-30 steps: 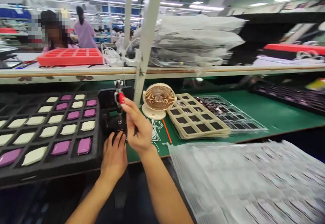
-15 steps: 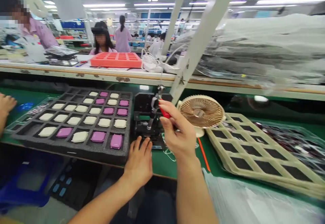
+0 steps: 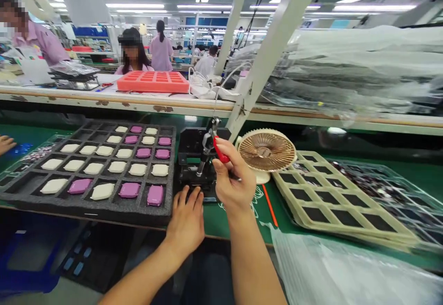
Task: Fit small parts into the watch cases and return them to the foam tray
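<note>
A black toggle-clamp press [image 3: 199,166] stands on the green bench in front of me. My right hand [image 3: 235,176] is closed around its red lever handle [image 3: 222,152], thumb toward the press. Low at the front of the press lies my left hand [image 3: 187,217], palm down, its stretched fingertips at the base; whatever sits under the plunger is hidden. Left of the press is a dark foam tray [image 3: 121,210] with cream cases [image 3: 103,191] and purple cases [image 3: 155,195] in its pockets. Several pockets toward its back left hold nothing.
A beige fan [image 3: 266,152] stands right of the press, near an orange stick [image 3: 270,206]. Further right are stacked cream trays [image 3: 341,189] and clear plastic bags [image 3: 332,268]. A slanted white post [image 3: 270,51] rises behind. A co-worker's hand [image 3: 6,144] shows at far left.
The whole scene has shifted slightly left as the camera turned. Both my hands keep their places at the press. At far left, the co-worker's hand shows less.
</note>
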Tool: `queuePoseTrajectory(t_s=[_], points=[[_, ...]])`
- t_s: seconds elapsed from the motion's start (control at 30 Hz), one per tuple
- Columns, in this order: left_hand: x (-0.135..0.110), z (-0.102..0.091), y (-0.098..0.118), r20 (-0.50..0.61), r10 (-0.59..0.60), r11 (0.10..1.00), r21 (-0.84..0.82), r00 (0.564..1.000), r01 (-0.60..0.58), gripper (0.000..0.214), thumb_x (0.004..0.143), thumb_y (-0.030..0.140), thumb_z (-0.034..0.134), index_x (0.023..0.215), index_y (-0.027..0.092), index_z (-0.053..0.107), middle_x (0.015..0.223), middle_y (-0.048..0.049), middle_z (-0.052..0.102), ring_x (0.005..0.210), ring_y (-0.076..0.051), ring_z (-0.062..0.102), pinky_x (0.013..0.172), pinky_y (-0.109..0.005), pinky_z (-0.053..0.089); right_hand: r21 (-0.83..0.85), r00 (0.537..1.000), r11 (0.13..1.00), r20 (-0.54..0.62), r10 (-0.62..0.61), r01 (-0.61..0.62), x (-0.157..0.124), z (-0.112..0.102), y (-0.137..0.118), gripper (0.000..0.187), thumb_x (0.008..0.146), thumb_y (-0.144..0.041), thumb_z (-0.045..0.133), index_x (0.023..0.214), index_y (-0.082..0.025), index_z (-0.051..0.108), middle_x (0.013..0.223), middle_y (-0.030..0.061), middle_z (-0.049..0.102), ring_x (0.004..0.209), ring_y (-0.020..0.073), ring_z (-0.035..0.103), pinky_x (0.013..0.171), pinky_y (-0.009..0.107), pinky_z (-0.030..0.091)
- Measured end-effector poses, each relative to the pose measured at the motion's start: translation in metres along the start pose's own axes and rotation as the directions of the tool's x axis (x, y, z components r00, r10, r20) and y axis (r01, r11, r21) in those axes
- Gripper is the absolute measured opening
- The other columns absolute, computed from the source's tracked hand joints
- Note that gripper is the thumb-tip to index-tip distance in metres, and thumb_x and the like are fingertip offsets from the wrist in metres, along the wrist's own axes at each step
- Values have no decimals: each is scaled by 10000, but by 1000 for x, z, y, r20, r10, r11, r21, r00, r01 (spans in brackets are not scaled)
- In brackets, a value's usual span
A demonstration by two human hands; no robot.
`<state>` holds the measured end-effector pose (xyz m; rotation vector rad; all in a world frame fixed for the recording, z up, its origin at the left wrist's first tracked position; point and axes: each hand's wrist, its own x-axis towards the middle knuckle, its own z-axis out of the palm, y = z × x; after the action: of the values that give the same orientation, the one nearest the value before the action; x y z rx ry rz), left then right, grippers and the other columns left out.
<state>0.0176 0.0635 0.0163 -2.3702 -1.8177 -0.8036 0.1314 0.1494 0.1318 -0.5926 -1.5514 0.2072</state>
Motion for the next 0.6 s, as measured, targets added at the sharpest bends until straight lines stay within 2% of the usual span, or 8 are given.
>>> queuePoseTrajectory(t_s=[0.1, 0.2, 0.27, 0.37, 0.47, 0.53, 0.6], points=[[0, 0, -1, -4, 20, 1000, 8, 1000, -20, 504, 995, 151, 509, 1492, 160, 590, 1596, -87, 575, 1473, -387, 449, 1173, -599, 440, -46, 1000, 999, 3, -23, 23, -1, -2, -2, 323, 1029, -281, 647, 1348, -285, 690, 1397, 107, 714, 1272, 293, 708, 856, 405, 686], [-1, 2, -1, -12, 20, 1000, 1, 1000, -20, 514, 980, 140, 520, 1487, 173, 596, 1583, -92, 587, 1463, -391, 462, 1150, -595, 449, -110, 997, 991, -6, -74, 73, 8, -3, -8, 291, 1043, -296, 629, 1325, -288, 700, 1318, 85, 754, 1226, 283, 732, 947, 443, 670], [-1, 3, -1, -14, 22, 1000, -5, 1000, -22, 523, 971, 136, 527, 1489, 173, 592, 1583, -96, 587, 1462, -393, 463, 1140, -590, 453, -141, 994, 987, -65, -83, 73, 26, -2, -14, 297, 1068, -329, 594, 1349, -296, 683, 1253, 73, 773, 1161, 266, 758, 993, 462, 653], [-1, 3, -3, -18, 21, 1000, -21, 1000, -21, 503, 981, 136, 522, 1479, 160, 590, 1572, -104, 594, 1462, -384, 461, 1148, -582, 448, -178, 988, 984, -143, -53, 27, 70, 3, -21, 363, 1086, -428, 563, 1414, -286, 627, 1255, 83, 750, 1159, 262, 753, 962, 451, 656], [-3, 3, -4, -48, 0, 999, -49, 999, -3, 471, 980, 91, 504, 1439, 139, 602, 1521, -129, 619, 1453, -352, 478, 1169, -552, 445, -250, 973, 968, -226, -39, -19, 101, 2, -30, 366, 1071, -495, 572, 1338, -261, 661, 1201, 75, 748, 1155, 255, 742, 961, 436, 631], [-1, 3, -4, -84, -31, 998, -60, 996, 26, 478, 960, 39, 489, 1416, 122, 605, 1500, -162, 612, 1427, -334, 507, 1166, -529, 458, -288, 947, 953, -320, -1, -97, 97, -3, -39, 321, 1077, -484, 553, 1192, -232, 715, 1051, 58, 769, 1019, 219, 759, 923, 396, 617], [6, 1, -3, -101, -82, 995, -57, 992, 76, 517, 939, -6, 467, 1419, 132, 601, 1515, -182, 586, 1378, -321, 549, 1134, -514, 486, -302, 919, 931, -385, 78, -206, 71, -10, -49, 308, 1073, -457, 566, 1050, -205, 742, 893, 41, 768, 834, 182, 741, 834, 340, 598]])
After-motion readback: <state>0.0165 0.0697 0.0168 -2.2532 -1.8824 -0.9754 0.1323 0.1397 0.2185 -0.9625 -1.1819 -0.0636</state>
